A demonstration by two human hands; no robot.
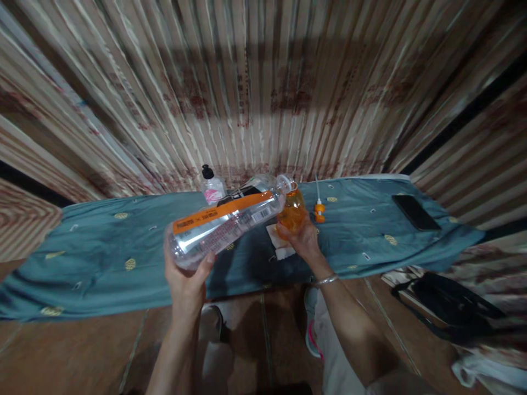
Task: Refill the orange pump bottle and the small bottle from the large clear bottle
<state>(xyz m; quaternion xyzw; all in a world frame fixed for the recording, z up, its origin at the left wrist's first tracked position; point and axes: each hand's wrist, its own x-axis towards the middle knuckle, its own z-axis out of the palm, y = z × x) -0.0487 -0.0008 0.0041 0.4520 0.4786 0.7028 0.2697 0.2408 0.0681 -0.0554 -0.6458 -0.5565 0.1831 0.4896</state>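
My left hand (187, 280) is wrapped round the base of a large clear plastic bottle (226, 225) with an orange and silver label. The bottle lies tilted, its open neck at the mouth of a small orange translucent bottle (291, 214). Fingers of my right hand (302, 238) close round that orange bottle and hold it roughly upright. Whether liquid passes between the two I cannot tell. Just right of it, an orange pump top (319, 210) with a pale tube lies on the cloth. A white paper piece (281, 244) is below the orange bottle.
A teal patterned cloth (102, 247) covers the long table. At the back stands a clear pump bottle (213, 189) with a black top. A dark phone (415, 212) lies at the right. Curtains hang behind, and a black bag (447, 304) sits at the lower right.
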